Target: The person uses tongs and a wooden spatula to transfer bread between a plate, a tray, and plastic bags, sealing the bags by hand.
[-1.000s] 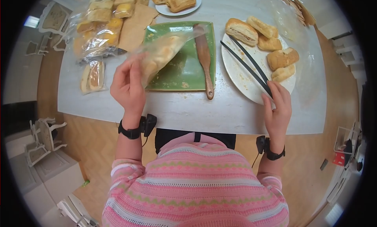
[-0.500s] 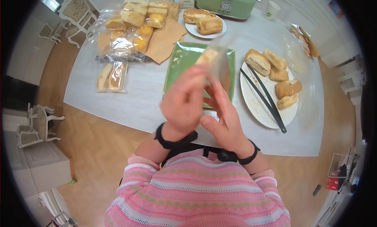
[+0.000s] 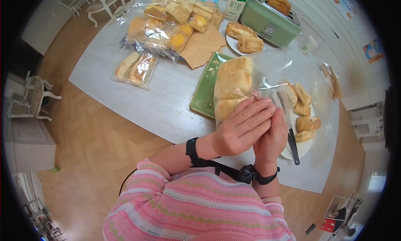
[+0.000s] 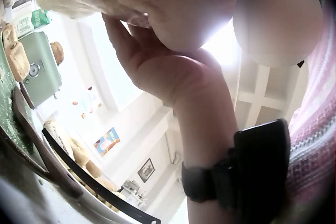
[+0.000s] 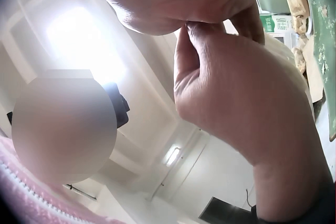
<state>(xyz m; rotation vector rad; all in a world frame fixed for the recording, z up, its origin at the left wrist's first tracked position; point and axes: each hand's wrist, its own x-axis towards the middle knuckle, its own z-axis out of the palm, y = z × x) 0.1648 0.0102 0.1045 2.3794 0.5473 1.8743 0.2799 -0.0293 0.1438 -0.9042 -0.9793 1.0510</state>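
A clear plastic bag [image 3: 271,70] of bread rolls [image 3: 234,79] is held up in front of the body, overlapping the green tray [image 3: 204,87] and the white plate [image 3: 301,151] in the head view. My left hand [image 3: 244,130] grips the bag's gathered side, its fingers lying across my right hand [image 3: 271,141], which pinches the same spot from the right. The bag's plastic between the fingers is mostly hidden. Black tongs [image 3: 293,146] lie on the white plate, partly behind the bag. A wooden spatula [image 4: 39,148] shows on the tray in the left wrist view.
Bagged breads [image 3: 167,26] lie at the back left, with a smaller bagged bread [image 3: 137,69] nearer. Bread pieces [image 3: 308,123] sit on the white plate. At the back stand a milk carton [image 3: 236,6], a green toaster [image 3: 267,27] and a small plate of pastries [image 3: 249,44].
My right hand has let go of the tongs and come over to the bag. The bag has moved right and turned, its rolls now at the left. The head view has shifted.
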